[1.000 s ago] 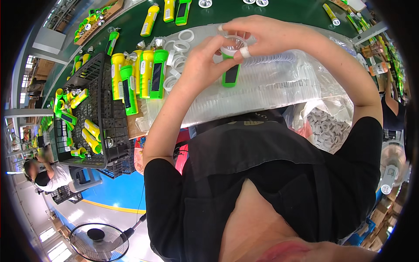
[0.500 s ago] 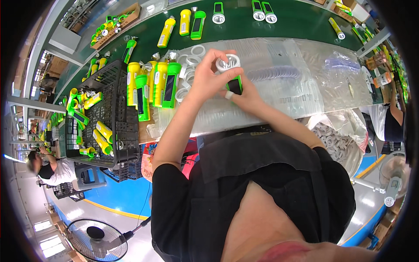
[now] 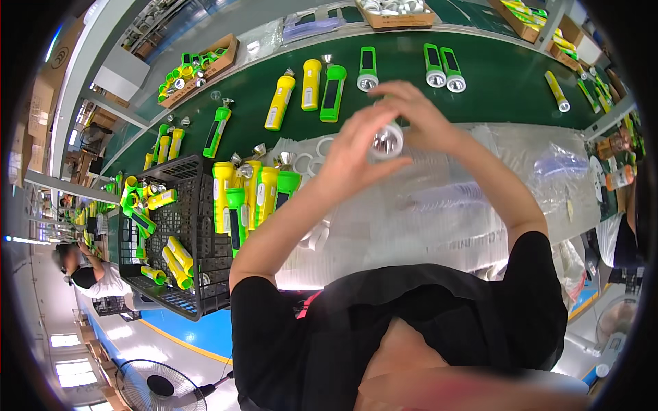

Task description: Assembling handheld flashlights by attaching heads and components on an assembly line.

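Lamp head [image 3: 386, 142]: sat within the left hand [image 3: 358, 149], between thumb and fingers.
Left hand: curled closed around it.
Right hand [image 3: 426, 118]: bent just right; grip couldn't be told.
White rings [image 3: 319, 236]: lay left, partly behind left forearm [image 3: 281, 229].
Black crate [image 3: 218, 274]: stood farther left.

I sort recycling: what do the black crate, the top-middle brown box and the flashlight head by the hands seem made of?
Black crate: probably dull moulded plastic, judging by its lattice walls. Brown box: likely matte cardboard, with thin, flat walls. Flashlight head: smooth white rim, probably plastic; the shiny inside could be metal or coated plastic.
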Demonstrator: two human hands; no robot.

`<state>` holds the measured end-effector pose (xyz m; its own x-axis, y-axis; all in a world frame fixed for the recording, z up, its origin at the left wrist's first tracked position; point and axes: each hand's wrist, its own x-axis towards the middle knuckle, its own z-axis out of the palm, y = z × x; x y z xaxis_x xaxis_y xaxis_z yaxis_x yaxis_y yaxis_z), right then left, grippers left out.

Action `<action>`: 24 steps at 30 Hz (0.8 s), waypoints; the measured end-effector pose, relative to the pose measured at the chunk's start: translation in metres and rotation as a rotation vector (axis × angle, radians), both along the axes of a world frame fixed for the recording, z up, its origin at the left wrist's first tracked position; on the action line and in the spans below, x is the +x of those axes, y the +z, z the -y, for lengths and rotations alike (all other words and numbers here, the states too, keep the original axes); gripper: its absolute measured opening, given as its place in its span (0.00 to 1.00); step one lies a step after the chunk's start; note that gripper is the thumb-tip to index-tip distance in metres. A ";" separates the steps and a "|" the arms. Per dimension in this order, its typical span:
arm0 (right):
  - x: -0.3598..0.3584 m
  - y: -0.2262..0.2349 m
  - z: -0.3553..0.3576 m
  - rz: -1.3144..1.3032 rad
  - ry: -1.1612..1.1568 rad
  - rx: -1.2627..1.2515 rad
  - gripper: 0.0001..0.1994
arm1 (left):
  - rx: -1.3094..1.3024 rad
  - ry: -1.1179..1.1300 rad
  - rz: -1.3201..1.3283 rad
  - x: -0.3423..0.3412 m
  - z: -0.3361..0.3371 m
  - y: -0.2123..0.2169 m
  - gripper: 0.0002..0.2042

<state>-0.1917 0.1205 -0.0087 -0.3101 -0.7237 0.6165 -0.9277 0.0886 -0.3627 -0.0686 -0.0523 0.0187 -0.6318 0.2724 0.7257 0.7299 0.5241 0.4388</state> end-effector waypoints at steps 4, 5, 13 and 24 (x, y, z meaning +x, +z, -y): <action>-0.138 -0.043 0.010 -0.318 -0.419 0.250 0.25 | -0.428 0.561 0.113 -0.089 0.063 -0.053 0.36; -0.165 -0.053 0.008 -0.272 -0.464 0.414 0.29 | -0.560 0.685 0.235 -0.104 0.073 -0.063 0.37; -0.130 -0.041 0.018 -0.027 -0.551 0.153 0.10 | -0.424 0.613 0.429 -0.124 0.087 -0.085 0.32; 0.117 -0.025 -0.011 1.565 0.137 -0.697 0.16 | 0.511 0.106 0.865 0.042 -0.001 -0.049 0.38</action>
<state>-0.0751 0.1311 -0.0333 -0.8407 -0.5415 -0.0036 0.3321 -0.5104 -0.7932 -0.0266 -0.0515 -0.0306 -0.9993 -0.0308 0.0206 0.0151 0.1694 0.9854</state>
